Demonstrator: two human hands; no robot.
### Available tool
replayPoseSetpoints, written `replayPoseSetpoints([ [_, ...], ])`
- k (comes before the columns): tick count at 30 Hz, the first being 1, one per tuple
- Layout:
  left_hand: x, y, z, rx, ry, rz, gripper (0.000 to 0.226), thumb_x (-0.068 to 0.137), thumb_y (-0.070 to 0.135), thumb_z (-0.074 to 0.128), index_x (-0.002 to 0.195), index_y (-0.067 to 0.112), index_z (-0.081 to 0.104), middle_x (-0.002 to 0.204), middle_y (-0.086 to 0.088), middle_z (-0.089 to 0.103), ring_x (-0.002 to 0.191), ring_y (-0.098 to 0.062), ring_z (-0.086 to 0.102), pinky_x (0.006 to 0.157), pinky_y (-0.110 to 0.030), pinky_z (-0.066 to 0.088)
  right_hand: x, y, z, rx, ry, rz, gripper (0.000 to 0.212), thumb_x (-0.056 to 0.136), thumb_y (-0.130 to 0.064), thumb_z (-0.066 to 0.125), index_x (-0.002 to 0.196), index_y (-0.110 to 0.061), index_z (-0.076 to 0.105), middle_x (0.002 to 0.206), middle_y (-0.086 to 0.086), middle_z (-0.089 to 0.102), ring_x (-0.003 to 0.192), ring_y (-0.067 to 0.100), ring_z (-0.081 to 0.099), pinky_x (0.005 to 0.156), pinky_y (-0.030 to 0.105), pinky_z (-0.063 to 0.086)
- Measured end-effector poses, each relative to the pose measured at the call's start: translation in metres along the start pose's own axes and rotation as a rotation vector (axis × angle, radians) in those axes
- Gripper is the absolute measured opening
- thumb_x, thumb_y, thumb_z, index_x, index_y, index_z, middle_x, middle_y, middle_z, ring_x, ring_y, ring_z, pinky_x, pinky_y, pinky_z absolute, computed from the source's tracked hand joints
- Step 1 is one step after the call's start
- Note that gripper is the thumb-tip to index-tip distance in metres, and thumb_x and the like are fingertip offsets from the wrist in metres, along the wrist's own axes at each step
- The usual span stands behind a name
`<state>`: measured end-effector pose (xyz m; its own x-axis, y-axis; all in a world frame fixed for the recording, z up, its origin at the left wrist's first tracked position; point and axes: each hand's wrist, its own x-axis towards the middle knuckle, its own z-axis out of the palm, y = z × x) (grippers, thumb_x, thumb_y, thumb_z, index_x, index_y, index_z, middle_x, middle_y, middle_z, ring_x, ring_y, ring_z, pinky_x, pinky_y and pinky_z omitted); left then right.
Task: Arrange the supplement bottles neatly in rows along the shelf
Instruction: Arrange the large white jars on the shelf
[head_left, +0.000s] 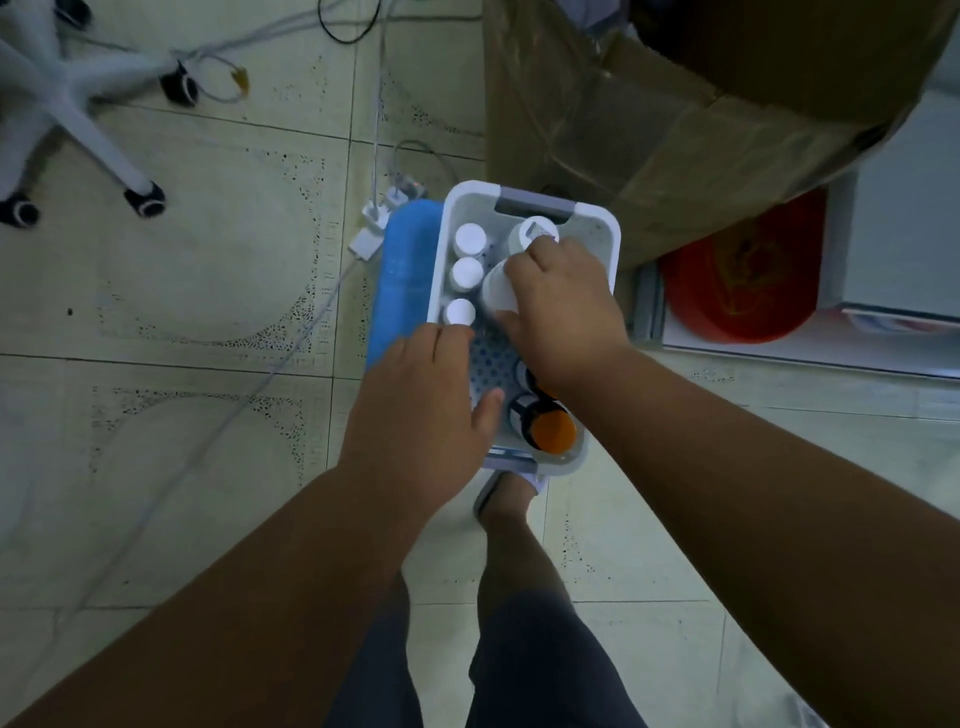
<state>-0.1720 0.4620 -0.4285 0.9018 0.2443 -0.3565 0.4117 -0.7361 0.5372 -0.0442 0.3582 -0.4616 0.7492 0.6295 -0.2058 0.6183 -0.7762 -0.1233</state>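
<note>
Right hand (563, 306) around white bottle (496, 288)

A: Any lettering legible on the white-capped bottles (469, 272) in the basket (605, 228)?

B: None. Only the cap tops face up; the labels are turned from view.

A: The orange-capped bottle (555, 432)?

B: Plain lid, nothing printed that shows.

A: The cardboard box (649, 114)?

B: Brown faces and tape, no readable print.

A: The red round item (740, 275) by the box?

B: It carries a gold design, possibly characters, too blurred to read.
</note>
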Motion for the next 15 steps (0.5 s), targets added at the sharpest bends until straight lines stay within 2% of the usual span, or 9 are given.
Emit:
replayPoseSetpoints([
  [3, -0.001, -0.003, 0.004, -0.018, -0.006, -0.01, 0.048, 0.09, 0.038, 0.066, 0.13, 0.015, 0.052, 0.12, -0.005, 0.057, 0.107, -0.024, 0.054, 0.087, -0.036, 0.044, 0.001, -0.004, 0.003, 0.002, 0.02, -0.038, 0.029, 0.073, -0.016, 0.075, 0.098, -0.005, 0.064, 0.095, 0.016, 0.061, 0.089, 0.035, 0.056, 0.076, 0.04, 0.041],
  [7, -0.01, 0.0, -0.004, -0.015, 0.009, 0.018, 0.047, 0.089, 0.036, 0.067, 0.129, 0.013, 0.053, 0.119, -0.007, 0.057, 0.106, -0.025, 0.054, 0.087, -0.037, 0.045, -0.01, -0.004, -0.016, 0.103, -0.047, -0.001, 0.047, 0.081, -0.03, 0.072, 0.12, -0.009, 0.057, 0.117, 0.013, 0.055, 0.111, 0.033, 0.048, 0.091, 0.041, 0.036],
  [10, -0.026, 0.012, -0.025, 0.014, 0.011, 0.064, 0.046, 0.088, 0.036, 0.065, 0.124, 0.009, 0.056, 0.114, -0.01, 0.059, 0.101, -0.03, 0.056, 0.081, -0.045, 0.051, -0.036, -0.012, -0.055, 0.195, 0.008, 0.008, 0.043, 0.076, -0.023, 0.074, 0.114, -0.007, 0.062, 0.11, 0.015, 0.057, 0.103, 0.036, 0.052, 0.086, 0.042, 0.041],
  [12, -0.044, 0.028, -0.044, 0.036, 0.012, 0.103, 0.048, 0.086, 0.042, 0.057, 0.12, 0.008, 0.057, 0.11, -0.012, 0.06, 0.097, -0.032, 0.058, 0.078, -0.047, 0.053, -0.063, -0.017, -0.091, 0.276, 0.057, 0.029, 0.041, 0.071, -0.016, 0.073, 0.11, -0.006, 0.063, 0.104, 0.016, 0.058, 0.095, 0.037, 0.054, 0.078, 0.043, 0.046],
  [15, -0.079, 0.062, -0.074, 0.069, 0.01, 0.18, 0.054, 0.082, 0.048, 0.047, 0.116, 0.007, 0.059, 0.105, -0.013, 0.061, 0.092, -0.034, 0.06, 0.074, -0.047, 0.053, -0.114, -0.014, -0.159, 0.36, 0.149, 0.088, 0.046, 0.071, -0.018, 0.072, 0.114, -0.009, 0.063, 0.108, 0.015, 0.057, 0.096, 0.035, 0.055, 0.079, 0.04, 0.045],
])
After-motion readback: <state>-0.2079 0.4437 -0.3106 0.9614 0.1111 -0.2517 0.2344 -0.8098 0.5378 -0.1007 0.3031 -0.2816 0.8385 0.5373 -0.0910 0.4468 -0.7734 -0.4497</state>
